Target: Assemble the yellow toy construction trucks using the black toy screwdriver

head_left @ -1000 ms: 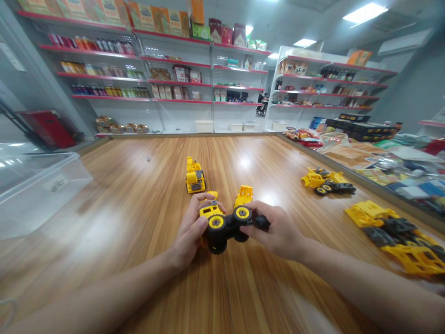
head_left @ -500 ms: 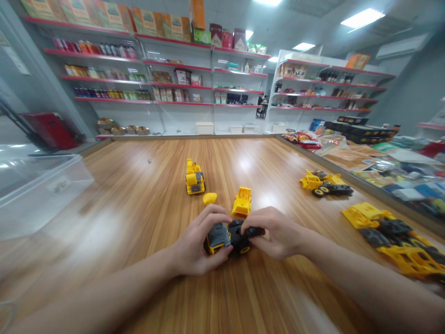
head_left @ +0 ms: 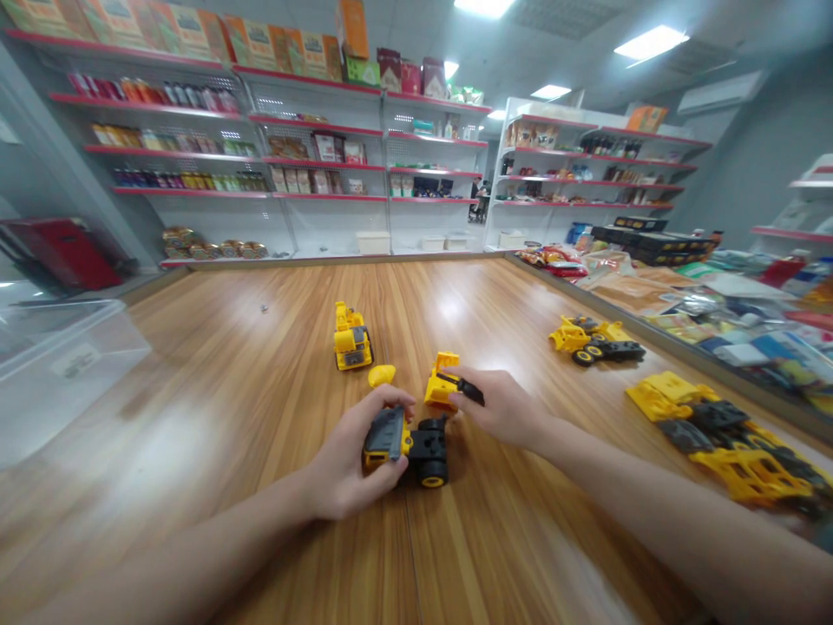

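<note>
My left hand [head_left: 357,456] is closed around the grey-and-yellow cab of a toy truck [head_left: 426,451]. The truck's black rear chassis and yellow-rimmed wheels point to the right on the table. In my right hand [head_left: 498,404], fingers pinch a small black screwdriver [head_left: 469,391], its thin shaft pointing left and its handle toward the palm. Just behind that tool lies a yellow toy truck bed [head_left: 441,379], partly covered by it. A yellow rounded piece [head_left: 381,375] rests beyond my left fingers.
A yellow toy construction vehicle [head_left: 352,337] stands farther back. To the right are a yellow-and-black toy vehicle [head_left: 599,340] and several toy parts [head_left: 729,434]. A clear plastic bin [head_left: 71,365] is at the left, and packaged goods [head_left: 703,299] lie beyond the table's right edge.
My right hand has lifted off the truck's chassis and moved up with the screwdriver, which now shows clearly. My left hand stays on the cab. The view has shifted slightly.
</note>
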Tool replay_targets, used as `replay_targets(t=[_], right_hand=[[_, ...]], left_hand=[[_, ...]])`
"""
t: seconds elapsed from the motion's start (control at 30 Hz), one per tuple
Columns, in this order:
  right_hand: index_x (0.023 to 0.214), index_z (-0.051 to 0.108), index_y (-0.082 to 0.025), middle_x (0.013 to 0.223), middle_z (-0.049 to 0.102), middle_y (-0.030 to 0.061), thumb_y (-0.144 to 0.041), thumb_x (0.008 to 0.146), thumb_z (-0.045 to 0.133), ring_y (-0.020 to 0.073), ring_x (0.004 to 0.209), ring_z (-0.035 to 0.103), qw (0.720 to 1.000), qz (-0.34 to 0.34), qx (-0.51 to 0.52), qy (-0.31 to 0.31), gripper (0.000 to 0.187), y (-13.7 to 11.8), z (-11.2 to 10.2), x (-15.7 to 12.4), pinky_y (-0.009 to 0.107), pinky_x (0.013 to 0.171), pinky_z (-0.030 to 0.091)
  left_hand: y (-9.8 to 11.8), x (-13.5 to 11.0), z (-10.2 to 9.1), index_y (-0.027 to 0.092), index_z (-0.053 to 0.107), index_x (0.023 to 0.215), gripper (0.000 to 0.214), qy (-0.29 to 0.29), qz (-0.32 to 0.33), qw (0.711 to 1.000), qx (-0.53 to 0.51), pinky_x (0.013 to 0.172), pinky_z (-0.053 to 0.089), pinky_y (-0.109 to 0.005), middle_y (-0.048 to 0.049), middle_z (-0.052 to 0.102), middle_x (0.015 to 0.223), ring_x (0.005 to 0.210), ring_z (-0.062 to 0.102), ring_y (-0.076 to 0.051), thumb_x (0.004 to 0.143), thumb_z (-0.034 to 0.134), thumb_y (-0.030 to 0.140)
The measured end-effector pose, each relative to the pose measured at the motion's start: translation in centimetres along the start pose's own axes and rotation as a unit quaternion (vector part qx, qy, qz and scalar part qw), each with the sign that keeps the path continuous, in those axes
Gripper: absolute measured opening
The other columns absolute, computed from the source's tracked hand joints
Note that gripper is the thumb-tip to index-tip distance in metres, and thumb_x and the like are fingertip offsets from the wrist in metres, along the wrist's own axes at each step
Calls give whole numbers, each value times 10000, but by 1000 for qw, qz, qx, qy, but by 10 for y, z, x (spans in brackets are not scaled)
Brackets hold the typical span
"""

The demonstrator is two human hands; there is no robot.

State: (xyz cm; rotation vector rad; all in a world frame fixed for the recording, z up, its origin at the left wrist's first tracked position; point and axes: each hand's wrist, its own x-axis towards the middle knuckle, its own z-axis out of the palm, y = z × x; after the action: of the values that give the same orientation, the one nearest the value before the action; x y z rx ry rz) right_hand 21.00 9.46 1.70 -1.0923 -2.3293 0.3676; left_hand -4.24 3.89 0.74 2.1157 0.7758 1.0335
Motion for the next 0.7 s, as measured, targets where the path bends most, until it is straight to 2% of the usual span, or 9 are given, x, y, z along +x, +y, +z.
replay_targets(t=[0.1, 0.27, 0.4, 0.53, 0.63, 0.7], right_hand=[[1213, 614, -225, 1091, 712, 73, -294, 917, 542, 218, 985, 664, 999, 3, -29, -42, 313, 0, 5, -1, 298, 816, 461], [1052, 654, -204, 964, 726, 69, -201, 856, 560, 210, 869, 671, 997, 31, -62, -22, 217, 2, 2, -1, 272, 723, 438], [966, 679, -205, 885, 723, 53, -131, 810, 531, 189, 793, 657, 997, 36, -63, -15, 228, 4, -6, 0, 253, 659, 405], [876, 687, -189, 760, 698, 46, -232, 863, 522, 165, 669, 611, 993, 67, -92, 24, 171, 3, -11, 1, 254, 582, 348], [696, 633, -170, 604, 621, 40, -375, 912, 490, 143, 535, 524, 983, 125, -128, 50, 330, 0, -13, 2, 267, 509, 268], [676, 614, -169, 585, 606, 40, -403, 923, 475, 139, 511, 500, 978, 148, -135, 52, 368, -1, -12, 2, 272, 492, 238]], left_hand=[[0, 2, -1, 188, 465, 1191, 452, 3, 8, 1000, 11, 853, 473, -353, -110, 565, 1076, 961, 561, -235, 768, 624, 206], [2, 4, -2, 181, 514, 1145, 394, 0, 31, 999, 45, 875, 461, -378, -118, 576, 1075, 985, 551, -253, 765, 613, 207], [3, 5, -2, 177, 515, 1137, 384, -9, 31, 998, 54, 857, 461, -383, -118, 579, 1064, 968, 553, -250, 764, 605, 202], [3, 6, -1, 178, 516, 1135, 368, -11, 44, 998, 53, 851, 461, -390, -123, 584, 1064, 967, 548, -252, 776, 594, 210], [4, 7, -1, 178, 517, 1134, 362, -13, 50, 997, 53, 859, 459, -395, -125, 585, 1067, 973, 547, -254, 781, 592, 210], [4, 7, -1, 180, 518, 1134, 361, -15, 52, 997, 53, 858, 461, -393, -124, 583, 1068, 972, 549, -254, 782, 594, 212]])
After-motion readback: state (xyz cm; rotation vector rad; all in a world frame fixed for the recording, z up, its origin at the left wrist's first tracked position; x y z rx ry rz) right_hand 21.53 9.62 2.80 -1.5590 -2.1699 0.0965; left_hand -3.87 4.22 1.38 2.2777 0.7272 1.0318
